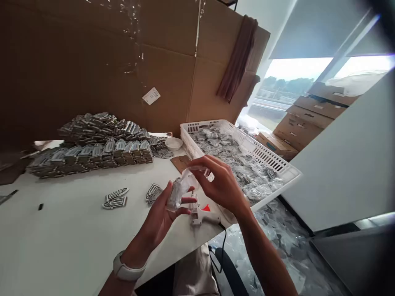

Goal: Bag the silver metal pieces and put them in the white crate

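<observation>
Fingers: the left hand (pixel 163 213) has its fingers (pixel 185 201) curled shut round the lower end of a clear plastic packet (pixel 182 187); the right hand (pixel 220 185) pinches the packet's upper end between thumb and fingertips.
Packet: held in the air at the middle of the frame, above the front edge of the worktop (pixel 61 238), tilted, with something small and grey inside that I cannot make out.
Why held so: 1 hand at each end keeps the limp film taut and off the worktop, which I judge makes it easier to work open.
Hand pose: left palm turned up, wrist bent back, a white wristband (pixel 126 270) on the forearm; right hand arches over from the right, knuckles up.
Just under the hands: a white glue gun (pixel 200 213) lies on the worktop edge, its cord hanging down.
Near left: 2 small sets of flat grey pieces (pixel 115 198) lie loose.
Right of centre: a white basket (pixel 277 162) of bagged grey pieces overhangs the worktop corner, within easy reach.
Upper left: stacked rows of grey pieces (pixel 92 152) and a small white bowl (pixel 173 143), in front of a cardboard wall (pixel 92 61).
</observation>
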{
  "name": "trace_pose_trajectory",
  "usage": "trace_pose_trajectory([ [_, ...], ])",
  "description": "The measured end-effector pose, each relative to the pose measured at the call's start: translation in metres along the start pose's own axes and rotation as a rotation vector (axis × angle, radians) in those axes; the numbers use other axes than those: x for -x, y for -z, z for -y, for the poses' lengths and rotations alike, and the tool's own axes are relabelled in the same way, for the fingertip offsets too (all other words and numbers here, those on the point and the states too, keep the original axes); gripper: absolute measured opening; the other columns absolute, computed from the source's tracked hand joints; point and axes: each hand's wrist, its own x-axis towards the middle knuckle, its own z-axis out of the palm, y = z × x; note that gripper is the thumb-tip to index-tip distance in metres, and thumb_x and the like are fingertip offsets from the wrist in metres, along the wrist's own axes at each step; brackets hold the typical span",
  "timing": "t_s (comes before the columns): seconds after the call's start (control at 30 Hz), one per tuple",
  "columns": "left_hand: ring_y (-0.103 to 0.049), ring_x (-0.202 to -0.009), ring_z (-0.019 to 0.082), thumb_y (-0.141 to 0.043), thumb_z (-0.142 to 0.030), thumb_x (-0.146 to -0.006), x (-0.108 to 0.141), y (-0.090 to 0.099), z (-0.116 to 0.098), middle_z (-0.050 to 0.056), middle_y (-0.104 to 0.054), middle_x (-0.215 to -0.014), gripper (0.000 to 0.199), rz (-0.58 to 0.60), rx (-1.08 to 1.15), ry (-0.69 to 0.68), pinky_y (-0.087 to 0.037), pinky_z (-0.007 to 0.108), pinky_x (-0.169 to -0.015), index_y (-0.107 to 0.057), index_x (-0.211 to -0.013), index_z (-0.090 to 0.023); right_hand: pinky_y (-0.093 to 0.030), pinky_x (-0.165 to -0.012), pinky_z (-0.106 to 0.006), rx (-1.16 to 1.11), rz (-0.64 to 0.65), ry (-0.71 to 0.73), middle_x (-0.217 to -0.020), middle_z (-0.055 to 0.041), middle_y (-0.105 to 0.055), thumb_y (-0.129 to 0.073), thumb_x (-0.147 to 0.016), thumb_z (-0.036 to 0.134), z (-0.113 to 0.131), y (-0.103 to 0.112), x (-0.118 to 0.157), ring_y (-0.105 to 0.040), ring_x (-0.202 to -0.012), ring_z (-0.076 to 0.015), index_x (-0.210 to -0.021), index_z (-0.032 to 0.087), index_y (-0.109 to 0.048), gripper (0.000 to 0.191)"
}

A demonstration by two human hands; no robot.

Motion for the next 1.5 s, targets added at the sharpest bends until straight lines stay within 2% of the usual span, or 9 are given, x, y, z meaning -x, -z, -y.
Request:
trace_pose_trajectory([
  [0.13,-0.071,-0.081,0.017,-0.085,-0.063,-0.090,0.025,0.024,0.013,0.013,-0.078,-0.115,0.057,-0.185,0.122,0.013,-0.057,0.024,-0.063,-0.075,-0.121,-0.016,-0.049,-0.080,-0.028,-0.069,0.100,-0.024,-0.100,-0.0025,-0.077,-0.063,-0.108,0.025,-0.001,-0.025,0.018,-0.067,-0.086,-0.0140,-0.114,0.023,-0.079,0.017],
  [0.27,-0.070,-0.089,0.015,-0.091,-0.059,-0.086,0.051,0.047,0.020,0.007,-0.078,-0.107,0.055,-0.417,-0.050,-0.196,-0.058,0.023,-0.079,-0.074,-0.120,-0.019,-0.038,-0.066,-0.028,-0.056,0.160,-0.159,-0.074,0.0013,-0.059,-0.070,-0.107,0.046,-0.015,-0.034,0.036,-0.052,-0.069,-0.0109,-0.078,0.019,-0.064,0.040],
  [0.43,-0.071,-0.096,0.019,-0.086,-0.061,-0.091,0.076,0.059,0.031,0.006,-0.078,-0.107,0.054,-0.453,-0.218,-0.306,-0.058,0.026,-0.087,-0.071,-0.125,-0.022,-0.038,-0.065,-0.027,-0.156,0.144,-0.240,-0.075,0.0012,-0.048,-0.060,-0.112,0.050,-0.021,-0.048,0.062,-0.047,-0.068,-0.0100,-0.068,0.018,-0.042,0.057],
  [0.57,-0.066,-0.087,0.017,-0.079,-0.060,-0.096,0.092,0.060,0.031,0.004,-0.074,-0.098,0.047,-0.499,-0.379,-0.317,-0.056,0.025,-0.079,-0.075,-0.123,-0.022,-0.051,-0.077,-0.024,-0.114,-0.033,-0.235,-0.106,-0.0033,-0.066,-0.069,-0.108,0.042,0.002,-0.049,0.079,-0.063,-0.091,-0.0132,-0.103,0.021,-0.067,0.022],
  [0.67,-0.064,-0.087,0.015,-0.074,-0.059,-0.100,0.103,0.060,0.024,0.003,-0.070,-0.101,0.040,-0.494,-0.504,-0.311,-0.053,0.023,-0.075,-0.079,-0.121,-0.025,-0.056,-0.091,-0.028,-0.056,-0.074,-0.168,-0.130,-0.0058,-0.068,-0.076,-0.104,0.038,0.024,-0.045,0.083,-0.066,-0.110,-0.0169,-0.131,0.027,-0.067,0.030],
  [0.87,-0.071,-0.112,0.019,-0.083,-0.053,-0.095,0.115,0.058,0.012,0.003,-0.074,-0.122,0.041,-0.416,-0.746,-0.243,-0.056,0.026,-0.097,-0.079,-0.131,-0.034,-0.057,-0.111,-0.033,-0.370,0.487,-0.175,-0.138,-0.0024,-0.074,-0.074,-0.106,0.043,0.037,-0.068,0.073,-0.071,-0.126,-0.0185,-0.155,0.039,-0.063,0.050],
  [0.97,-0.074,-0.107,0.021,-0.090,-0.050,-0.089,0.119,0.055,0.012,0.004,-0.078,-0.119,0.055,-0.466,-0.603,-0.213,-0.059,0.029,-0.095,-0.072,-0.137,-0.032,-0.062,-0.103,-0.031,-0.613,0.589,-0.361,-0.119,-0.0013,-0.081,-0.077,-0.103,0.048,0.033,-0.089,0.075,-0.078,-0.109,-0.0169,-0.153,0.036,-0.067,0.052],
  [1.17,-0.074,-0.117,0.025,-0.091,-0.041,-0.088,0.121,0.061,0.024,0.011,-0.075,-0.130,0.061,-0.398,-0.214,-0.333,-0.061,0.033,-0.100,-0.062,-0.140,-0.027,-0.063,-0.085,-0.026,-0.758,0.411,-0.584,-0.104,-0.0071,-0.082,-0.078,-0.100,0.056,0.031,-0.119,0.091,-0.078,-0.095,-0.0182,-0.112,0.021,-0.085,0.038],
  [1.5,-0.068,-0.138,0.037,-0.064,-0.070,-0.101,0.110,0.064,0.053,0.014,-0.067,-0.154,0.061,-0.301,0.505,-0.104,-0.058,0.055,-0.113,-0.067,-0.142,-0.026,-0.059,-0.068,-0.022,-0.391,0.197,-0.259,-0.095,-0.0051,-0.077,-0.071,-0.107,0.041,0.056,-0.102,0.049,-0.070,-0.077,-0.0120,-0.104,0.025,-0.089,0.024],
])
